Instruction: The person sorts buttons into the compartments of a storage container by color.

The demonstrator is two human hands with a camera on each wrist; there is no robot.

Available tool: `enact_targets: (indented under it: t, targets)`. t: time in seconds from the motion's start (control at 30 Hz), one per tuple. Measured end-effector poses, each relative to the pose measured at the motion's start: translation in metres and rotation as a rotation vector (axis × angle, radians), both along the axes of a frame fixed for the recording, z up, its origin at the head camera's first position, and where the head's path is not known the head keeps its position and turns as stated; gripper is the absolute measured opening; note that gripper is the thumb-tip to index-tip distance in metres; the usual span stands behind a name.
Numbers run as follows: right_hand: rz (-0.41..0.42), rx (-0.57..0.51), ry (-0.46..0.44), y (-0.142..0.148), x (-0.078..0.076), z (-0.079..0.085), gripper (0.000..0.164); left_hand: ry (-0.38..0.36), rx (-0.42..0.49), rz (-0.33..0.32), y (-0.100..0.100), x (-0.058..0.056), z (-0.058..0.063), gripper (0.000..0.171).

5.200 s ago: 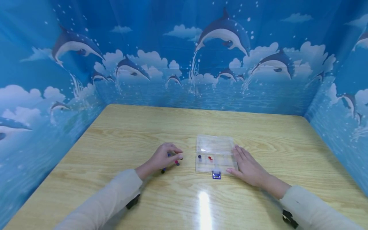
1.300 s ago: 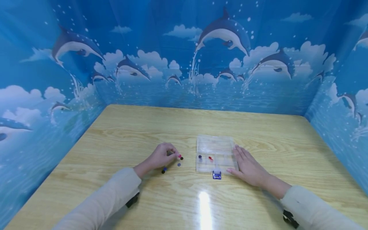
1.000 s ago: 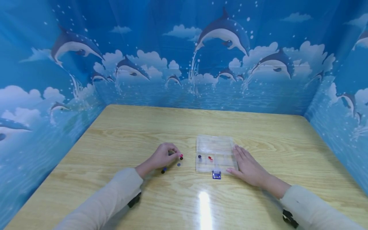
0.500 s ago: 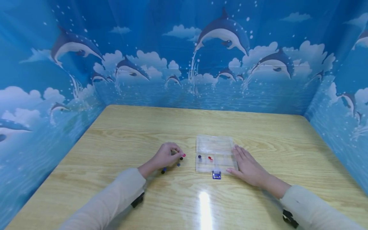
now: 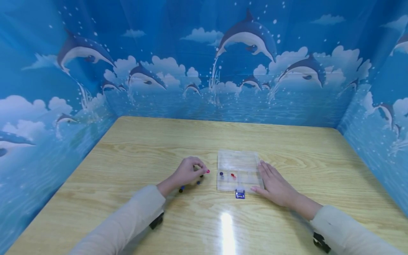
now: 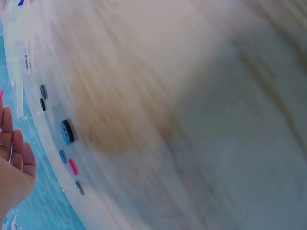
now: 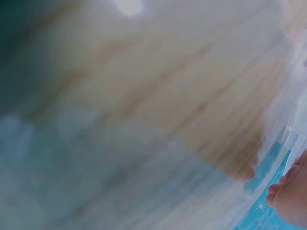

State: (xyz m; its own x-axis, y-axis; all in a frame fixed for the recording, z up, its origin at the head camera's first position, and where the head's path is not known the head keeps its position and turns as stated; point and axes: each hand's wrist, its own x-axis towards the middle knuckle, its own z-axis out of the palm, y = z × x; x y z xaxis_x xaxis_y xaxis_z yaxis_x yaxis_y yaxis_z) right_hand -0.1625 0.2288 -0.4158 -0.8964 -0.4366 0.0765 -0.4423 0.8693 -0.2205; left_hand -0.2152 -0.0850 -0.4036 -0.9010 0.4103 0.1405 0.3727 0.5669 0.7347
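My left hand pinches a small pink button between thumb and index finger, held just left of the clear plastic box. The box lies with its lid folded back on the far side. A dark button and red buttons sit in separate compartments of it. My right hand rests with extended fingers against the box's right edge. In the left wrist view several loose buttons lie in a row, among them a blue and black one and a pink one.
Under and beside the left hand, loose dark and blue buttons lie on the wooden table. A blue clasp sticks out from the box's near edge. A dolphin-print curtain borders the table's back and sides.
My left hand has lifted the pink button from beside the black one and carried it right, toward the box. My right hand and the box have stayed in place.
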Motion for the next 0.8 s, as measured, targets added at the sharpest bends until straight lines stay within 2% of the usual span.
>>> enact_targets:
  t: [0.4,0.57,0.8]
  targets:
    - [-0.002,0.011,0.003,0.000,-0.001,-0.001,0.082,-0.013,0.024,0.007,0.015,0.001,0.004,0.006]
    - [-0.003,0.013,0.012,0.000,-0.001,-0.002,0.082,-0.051,0.043,0.027,0.022,0.003,0.006,0.005]
    - [0.001,0.015,0.012,0.001,-0.001,-0.002,0.082,-0.063,0.047,0.003,0.028,0.002,0.008,0.005]
